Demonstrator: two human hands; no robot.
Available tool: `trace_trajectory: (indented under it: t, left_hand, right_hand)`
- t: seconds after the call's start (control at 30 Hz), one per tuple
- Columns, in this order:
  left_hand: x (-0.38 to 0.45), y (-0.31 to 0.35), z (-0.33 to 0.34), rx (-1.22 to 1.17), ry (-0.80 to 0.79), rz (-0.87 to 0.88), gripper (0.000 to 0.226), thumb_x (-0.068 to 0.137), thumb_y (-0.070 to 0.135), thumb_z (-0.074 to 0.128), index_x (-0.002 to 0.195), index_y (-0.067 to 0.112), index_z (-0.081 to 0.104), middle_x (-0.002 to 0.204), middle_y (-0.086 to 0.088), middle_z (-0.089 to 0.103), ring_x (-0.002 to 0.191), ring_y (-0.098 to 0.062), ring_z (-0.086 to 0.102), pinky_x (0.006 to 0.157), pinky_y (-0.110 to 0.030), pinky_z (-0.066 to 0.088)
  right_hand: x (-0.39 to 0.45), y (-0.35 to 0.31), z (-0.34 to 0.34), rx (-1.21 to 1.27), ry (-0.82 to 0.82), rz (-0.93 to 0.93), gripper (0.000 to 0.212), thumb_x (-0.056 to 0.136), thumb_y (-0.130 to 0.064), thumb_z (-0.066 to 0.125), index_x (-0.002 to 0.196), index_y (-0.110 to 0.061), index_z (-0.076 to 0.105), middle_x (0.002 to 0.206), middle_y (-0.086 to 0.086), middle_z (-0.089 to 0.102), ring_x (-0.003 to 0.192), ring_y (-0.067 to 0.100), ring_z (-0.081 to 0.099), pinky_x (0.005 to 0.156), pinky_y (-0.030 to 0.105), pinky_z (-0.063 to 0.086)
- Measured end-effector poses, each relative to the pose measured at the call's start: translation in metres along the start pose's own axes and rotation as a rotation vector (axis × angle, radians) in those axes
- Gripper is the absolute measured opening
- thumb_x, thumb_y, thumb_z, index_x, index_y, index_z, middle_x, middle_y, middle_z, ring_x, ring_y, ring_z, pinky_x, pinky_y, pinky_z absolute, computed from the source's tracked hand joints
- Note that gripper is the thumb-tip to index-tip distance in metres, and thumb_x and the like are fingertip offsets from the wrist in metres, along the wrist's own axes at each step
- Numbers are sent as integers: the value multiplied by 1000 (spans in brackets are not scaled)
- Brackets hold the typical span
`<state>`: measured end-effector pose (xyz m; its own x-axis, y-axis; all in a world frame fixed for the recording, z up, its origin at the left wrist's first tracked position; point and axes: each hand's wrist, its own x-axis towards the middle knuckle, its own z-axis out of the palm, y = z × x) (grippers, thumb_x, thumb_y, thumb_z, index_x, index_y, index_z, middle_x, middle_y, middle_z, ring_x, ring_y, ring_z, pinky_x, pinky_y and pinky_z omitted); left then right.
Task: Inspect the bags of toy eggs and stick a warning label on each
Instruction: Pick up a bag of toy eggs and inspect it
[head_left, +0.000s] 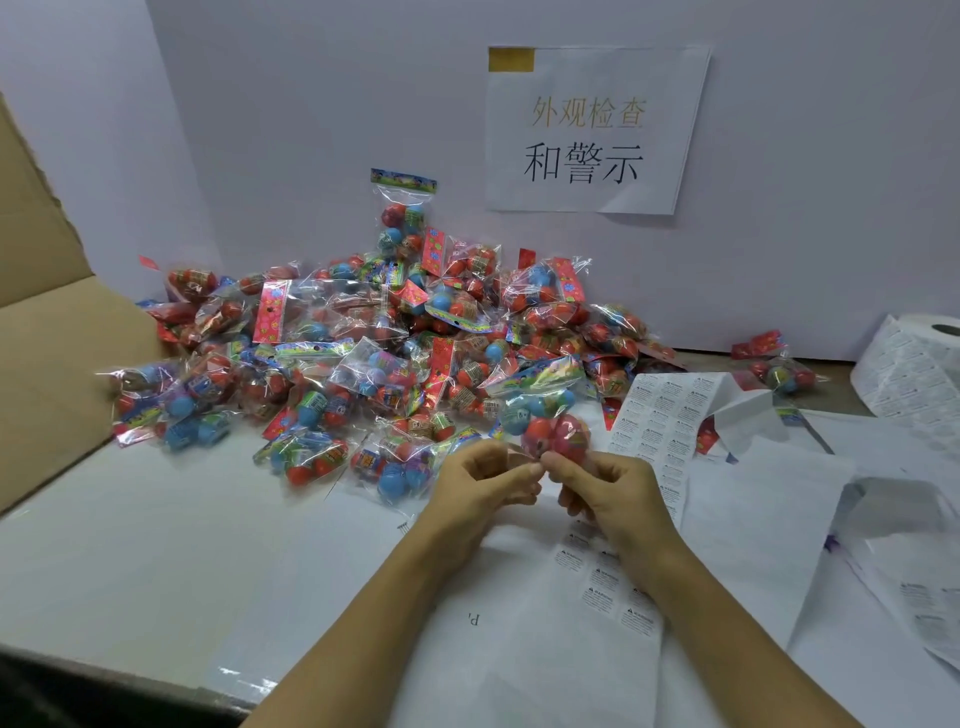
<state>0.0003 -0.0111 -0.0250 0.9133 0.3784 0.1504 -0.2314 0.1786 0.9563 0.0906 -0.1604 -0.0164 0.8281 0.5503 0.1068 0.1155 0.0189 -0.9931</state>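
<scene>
White paper-covered surface (156, 530) against a pale wall (311, 104) — heaped clear bags of toy eggs (363, 332); left hand (478, 483) and right hand (608, 488) fingers pinching one bag (550, 421); warning-label sheet (660, 415) beside.

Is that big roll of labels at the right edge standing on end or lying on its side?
Standing on end: the label roll shows its core hole facing up.

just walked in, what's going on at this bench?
A person is working through a pile of bagged toy eggs heaped against the back wall. Both hands hold one bag above the table: the left hand and right hand pinch its near edge, fingertips almost meeting. Whether a label is going on right now is too small to tell. A label strip lies just right of the hands, a label roll sits at far right, and an open carton stands at left.
</scene>
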Motion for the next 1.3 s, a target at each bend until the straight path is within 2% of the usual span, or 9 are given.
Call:
trace_trajectory:
  t: [0.13, 0.33, 0.47, 0.6, 1.0, 1.07, 1.13, 1.2, 1.3]
  left_hand:
    - [0, 9, -5, -10, 9, -24, 18, 72, 14, 85, 84, 4, 76, 75, -13, 71, 69, -24, 69, 65, -30, 57]
    - [0, 17, -15, -39, -26, -74, 8, 75, 8, 78, 83, 4, 78, 75, -15, 72, 67, -23, 72, 63, -28, 59]
    - [0, 20, -19, -59, -27, -91, 7, 78, 9, 75, 82, 7, 81, 78, -14, 74, 70, -24, 74, 66, -28, 60]
    - [1, 20, -20, -80, -50, -95, 12, 83, 8, 72, 89, 6, 82, 86, -19, 76, 82, -30, 77, 72, -29, 62]
    - [-1, 22, -27, -212, -154, -195, 24, 84, -10, 67, 103, -1, 79, 110, -28, 73, 101, -37, 75, 82, -28, 61]
    - [0, 25, -23, -201, -104, -229, 22, 84, 5, 71, 104, -3, 74, 106, -31, 73, 94, -37, 76, 77, -31, 63]
    - [0, 25, -17, -189, -16, -283, 43, 87, 33, 77, 112, -1, 65, 101, -29, 74, 89, -37, 76, 76, -37, 65]
    - [1, 22, -13, -138, 8, -314, 62, 89, 53, 64, 123, 1, 64, 110, -27, 73, 101, -40, 73, 87, -47, 63]
    - [1, 17, -9, -115, 44, -280, 59, 94, 57, 56, 126, 10, 70, 124, -25, 70, 116, -43, 67, 99, -55, 56]
  right_hand:
    - [4, -6, -8, 24, -128, 17, 43, 67, -55, 80, 75, -13, 80, 69, 13, 73, 57, 16, 62, 52, 21, 44]
    - [4, -11, -18, 31, -304, 37, 41, 83, -46, 69, 86, -7, 78, 87, 17, 76, 74, 21, 72, 56, 20, 48]
    - [3, -10, -14, 45, -252, 9, 42, 88, -43, 62, 88, -3, 76, 86, 16, 76, 73, 21, 71, 56, 23, 48]
    - [2, -10, -12, 68, -198, -6, 40, 89, -45, 60, 82, -10, 77, 88, 15, 76, 76, 21, 72, 56, 22, 49]
    - [1, -11, -11, 201, -194, 55, 50, 103, -47, 45, 89, -14, 80, 97, 21, 76, 85, 26, 72, 62, 27, 46]
    - [-1, -10, -10, 204, -202, 69, 48, 101, -47, 47, 92, -13, 80, 98, 21, 75, 88, 27, 72, 66, 30, 46]
    - [-3, -10, -8, 214, -241, 83, 44, 97, -46, 51, 95, -12, 80, 100, 21, 75, 89, 26, 73, 68, 31, 48]
    - [-4, -12, -6, 200, -297, 77, 41, 99, -43, 53, 97, -12, 80, 100, 21, 76, 88, 26, 72, 68, 29, 50]
    - [-7, -13, -3, 115, -397, 77, 42, 98, -39, 49, 98, -9, 79, 100, 20, 76, 89, 28, 72, 65, 27, 49]
